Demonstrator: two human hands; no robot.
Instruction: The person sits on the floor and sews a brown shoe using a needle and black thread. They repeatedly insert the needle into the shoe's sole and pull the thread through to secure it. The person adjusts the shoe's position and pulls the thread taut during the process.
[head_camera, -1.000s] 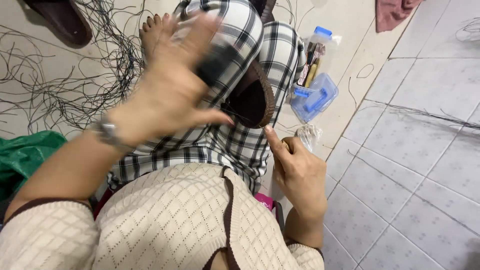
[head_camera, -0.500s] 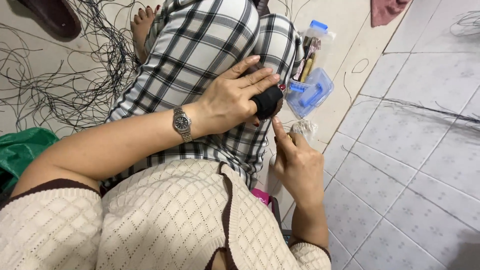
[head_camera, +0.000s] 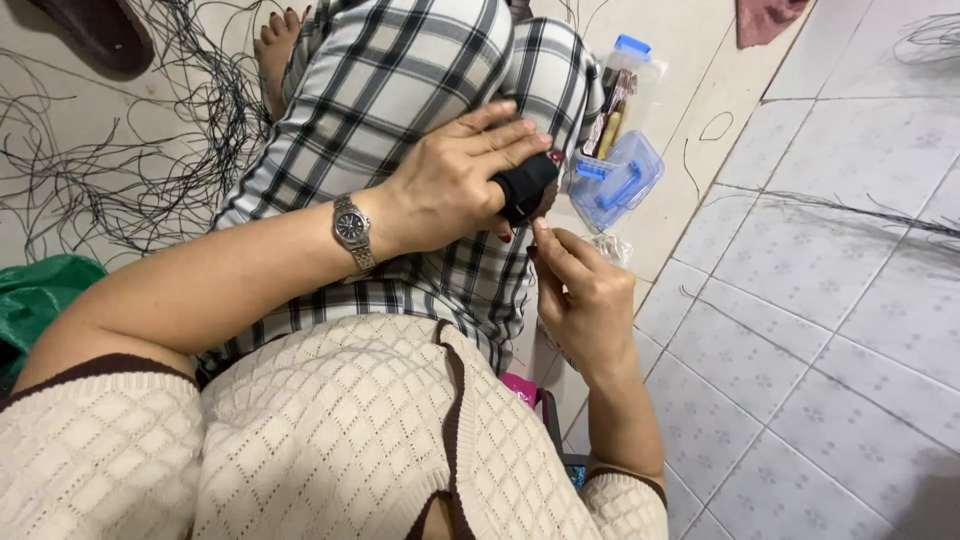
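Observation:
My left hand (head_camera: 455, 180), with a metal wristwatch (head_camera: 352, 230) on its wrist, rests on my checked trouser leg (head_camera: 400, 90) and grips a small black fabric piece (head_camera: 525, 185) against my knee. My right hand (head_camera: 583, 290) is just below it, thumb and forefinger pinched together at the edge of the black piece, as if on something thin; what they pinch is too small to see. The fabric's lower part is hidden behind my left fingers.
A blue clear plastic box (head_camera: 617, 180) and a capped tube-like container (head_camera: 622, 75) lie on the tiled floor beside my knee. Loose black threads (head_camera: 130, 170) spread at left, more at right (head_camera: 880, 215). Green cloth (head_camera: 40, 300) lies at left, a dark sandal (head_camera: 95, 30) at top left.
My left hand came down from in front of the camera onto my knee and closed on the black piece. My right hand rose to its edge with fingers pinched.

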